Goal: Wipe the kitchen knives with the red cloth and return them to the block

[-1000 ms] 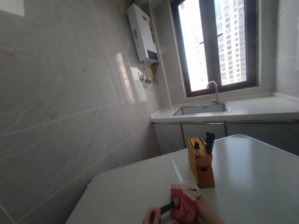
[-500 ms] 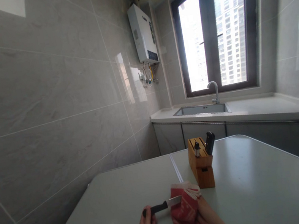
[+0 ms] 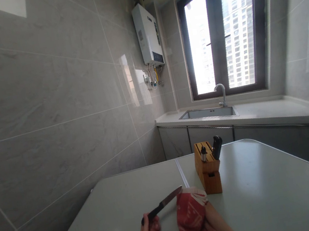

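My left hand (image 3: pixel 150 227) is closed around the black handle of a kitchen knife (image 3: pixel 162 205). The blade slants up and to the right, and its tip reaches the upper left edge of a red and white cloth (image 3: pixel 190 216). On the right, my right hand (image 3: pixel 211 217) grips the cloth from its right side, and the fabric hides part of the fingers. Just beyond the cloth stands a wooden knife block (image 3: pixel 211 177) with a large black-handled knife (image 3: pixel 216 147) and a smaller handled tool (image 3: pixel 203 154) in its slots.
Both hands are over a pale table (image 3: pixel 113 206) with a metal seam (image 3: pixel 181 172) across it. Behind it runs a counter (image 3: pixel 267 108) with a sink (image 3: pixel 208 113) and a faucet (image 3: pixel 222 94). A tiled wall (image 3: pixel 52 109) rises on the left.
The knife has come out of the cloth's folds, showing most of its blade, and its tip now points higher. My left hand has shifted slightly left; the right hand has barely moved.
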